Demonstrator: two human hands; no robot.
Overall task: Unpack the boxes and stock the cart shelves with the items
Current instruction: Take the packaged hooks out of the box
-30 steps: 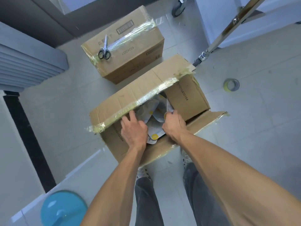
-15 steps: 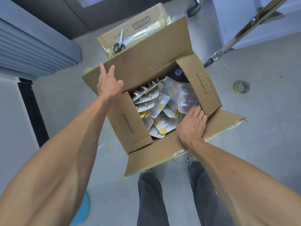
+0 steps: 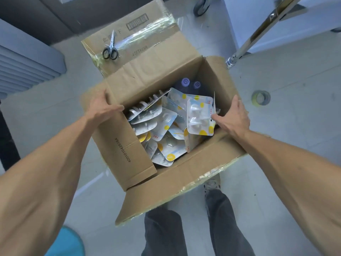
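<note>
An open cardboard box [image 3: 129, 145] stands on the floor in front of my legs. It is full of several white blister packs with yellow dots [image 3: 166, 126], and one pack [image 3: 200, 117] stands upright near the right wall. Two dark bottles with purple caps [image 3: 185, 82] show at the far end. My left hand [image 3: 105, 108] grips the top edge of the left flap. At the box's right side, my right hand [image 3: 232, 115] holds the edge, thumb inside and fingers outside. The right flap is hidden behind that hand.
A second, taped box [image 3: 153, 39] lies behind the open one, with scissors [image 3: 110, 48] on top. A tape roll [image 3: 260, 97] lies on the floor at right. The cart's chrome post [image 3: 258, 32] and a wheel [image 3: 202, 4] are at the upper right. A blue round object [image 3: 66, 242] is at the lower left.
The box flaps went from nearly shut to fully spread. My left hand came down from the far flap to the left flap; my right hand moved from inside to the right edge.
</note>
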